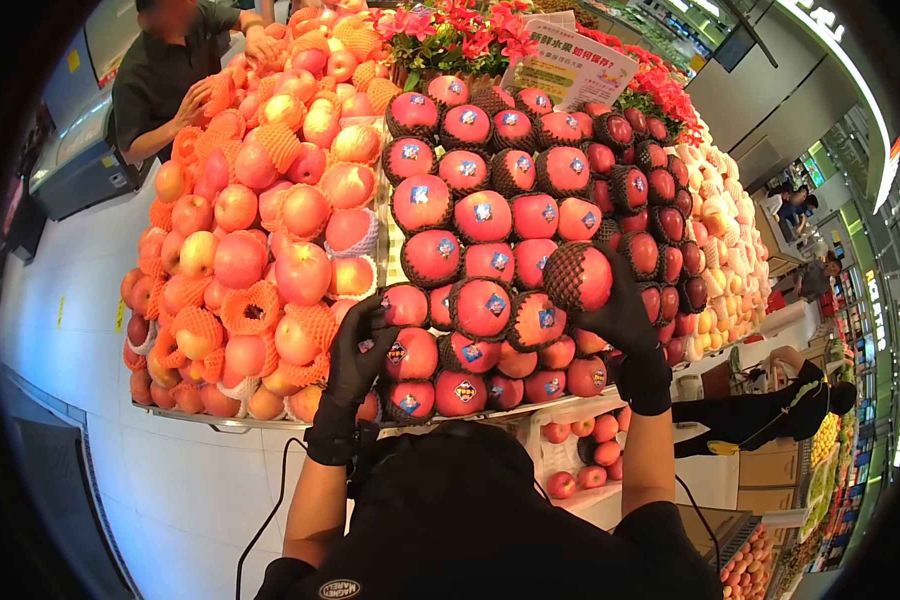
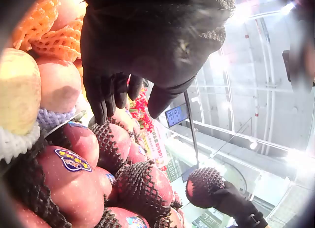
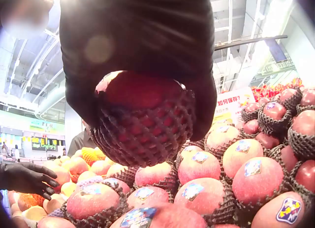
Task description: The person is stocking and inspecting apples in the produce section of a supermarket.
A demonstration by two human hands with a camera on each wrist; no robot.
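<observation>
A red apple in a black foam net (image 1: 577, 276) is gripped by my gloved right hand (image 1: 625, 318) above the rows of stickered red apples (image 1: 482, 306). In the right wrist view the right hand (image 3: 140, 36) curls round both sides of the netted apple (image 3: 142, 122), which hangs over the pile. My gloved left hand (image 1: 358, 352) holds nothing, its fingers loosely bent near the front left edge of the stickered apples. The left wrist view has the left hand (image 2: 142, 46) with fingers hanging above the netted apples (image 2: 142, 181).
Apples in orange nets (image 1: 280, 150) are heaped at the left, pale netted fruit (image 1: 725, 215) at the right. Red flowers (image 1: 460, 40) and a paper sign (image 1: 570, 65) stand behind. One person (image 1: 175, 75) reaches in at the back left; another (image 1: 780, 410) is at the right.
</observation>
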